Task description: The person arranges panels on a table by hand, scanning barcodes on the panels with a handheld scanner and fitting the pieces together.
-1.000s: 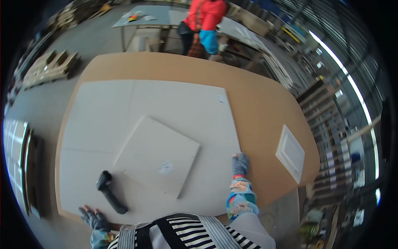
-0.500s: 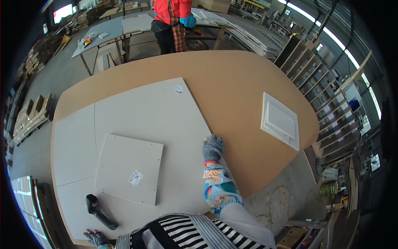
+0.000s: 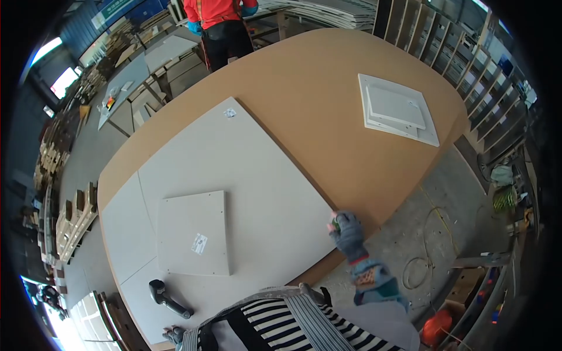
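Observation:
My right hand, in a grey fingerless glove, is at the right corner of a large pale panel. Its fingers are curled, with a small greenish patch showing between them that I cannot make out. At the bottom edge, my gloved left hand is partly cut off by my body and rests at the panel's near edge, fingers stretched out. Close to it lies a black handheld barcode scanner. A smaller panel with a printed label and small holes lies on the large one.
A brown board tabletop bears the panels. At its far right sit several stacked white panels. A slatted rack stands beyond. A co-worker in red stands behind the table. A cable lies on the floor at right.
My view has turned and shifted. My right hand has slid along the panel's edge toward me, to its near right corner. The co-worker has turned; the scanner and small panel lie as before.

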### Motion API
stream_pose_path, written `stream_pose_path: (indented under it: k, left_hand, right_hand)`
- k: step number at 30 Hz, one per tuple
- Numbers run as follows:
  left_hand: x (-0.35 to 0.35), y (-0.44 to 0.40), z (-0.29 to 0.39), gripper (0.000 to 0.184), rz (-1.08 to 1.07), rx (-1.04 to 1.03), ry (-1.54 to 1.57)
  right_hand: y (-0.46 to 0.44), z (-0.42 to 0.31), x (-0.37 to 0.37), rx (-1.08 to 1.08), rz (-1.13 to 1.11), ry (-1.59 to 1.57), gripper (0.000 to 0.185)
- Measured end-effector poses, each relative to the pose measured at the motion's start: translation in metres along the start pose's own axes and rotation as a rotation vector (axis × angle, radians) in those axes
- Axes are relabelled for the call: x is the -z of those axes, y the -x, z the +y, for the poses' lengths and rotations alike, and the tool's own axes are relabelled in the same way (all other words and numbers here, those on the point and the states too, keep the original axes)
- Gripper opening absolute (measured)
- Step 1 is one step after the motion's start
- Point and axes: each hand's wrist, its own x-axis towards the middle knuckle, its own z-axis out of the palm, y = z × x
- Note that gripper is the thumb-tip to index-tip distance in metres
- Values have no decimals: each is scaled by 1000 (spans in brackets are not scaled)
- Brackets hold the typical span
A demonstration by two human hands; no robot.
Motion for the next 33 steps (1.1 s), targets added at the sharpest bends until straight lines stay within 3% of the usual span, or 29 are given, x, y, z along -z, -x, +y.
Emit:
stream_pose_path:
  k: [2, 3, 6, 14, 17, 22, 25, 26, 27, 28, 29, 30, 31, 33]
  left_hand:
    - [-1, -2, 4, 59, -7, -9, -47]
    - [-1, -5, 5, 59, -10, -19, -67]
    - [-2, -7, 7, 59, -13, -42, -119]
    - [-1, -3, 7, 60, -28, -121, -175]
    - [-6, -5, 3, 60, -27, -156, -188]
    - [-26, 6, -15, 60, -52, -279, -232]
    - [-53, -7, -29, 60, -3, -467, -335]
    - [-88, -34, -41, 75, 41, -531, -290]
    - [-134, -51, -58, 65, 811, -870, -67]
    - [-176, -77, -68, 52, 743, -620, -93]
    - [-177, -63, -46, 41, 718, -332, 241]
    - [-140, -34, -33, 44, 502, -242, 202]
    - [-35, 29, 10, 65, 189, 29, 372]
    - [-5, 50, 23, 64, 204, 119, 437]
  right_hand:
    - [13, -4, -7, 88, 306, 23, 34]
    - [7, -18, -3, 7, 347, 62, 29]
    - [2, -18, -8, -80, 398, -107, 22]
    - [6, -15, -16, -148, 447, -75, 12]
    - [4, -16, -23, -197, 536, -281, 12]
    - [3, -21, -18, -185, 438, 11, 15]
    - [5, -20, -25, -105, 438, -74, 16]
    - [5, -18, -29, -96, 408, -76, 16]
    - [5, -16, -30, -91, 370, -73, 17]
    - [6, -14, -32, -12, 300, -77, 17]
    - [6, -13, -31, -56, 298, -72, 17]
    - [6, -15, -30, -99, 297, -61, 19]
    - [8, -18, -30, -21, 232, -55, 19]
    - [8, -24, -25, -125, 239, -129, 22]
